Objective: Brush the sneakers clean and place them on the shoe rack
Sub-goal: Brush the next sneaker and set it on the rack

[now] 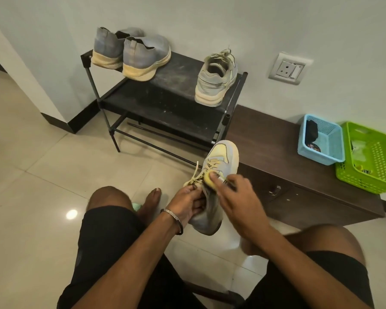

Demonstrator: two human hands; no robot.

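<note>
**Brushing the second sneaker by the rack**

Pale floor tiles [42, 157] and a plain wall [187, 18] frame the spot where I sit, knees apart. Against the wall stands the black shoe rack [176, 85], its top shelf dusty, carrying a grey-blue pair [132, 54] at the left and the matching sneaker [215, 81] at the right, heel toward me. Beside it runs a low dark cabinet [288, 170] with a blue basket [321, 139] and a green basket [370, 159] on top.

Over the floor between my knees I hold the sneaker in hand [216, 181], toe pointing away. My left hand [187, 204] grips it at the collar, fingers curled inside. My right hand [236, 197] clasps a small yellowish brush [210, 180] pressed near the laces. I judge short firm strokes work best, steadying the shoe and keeping loose laces clear
</note>
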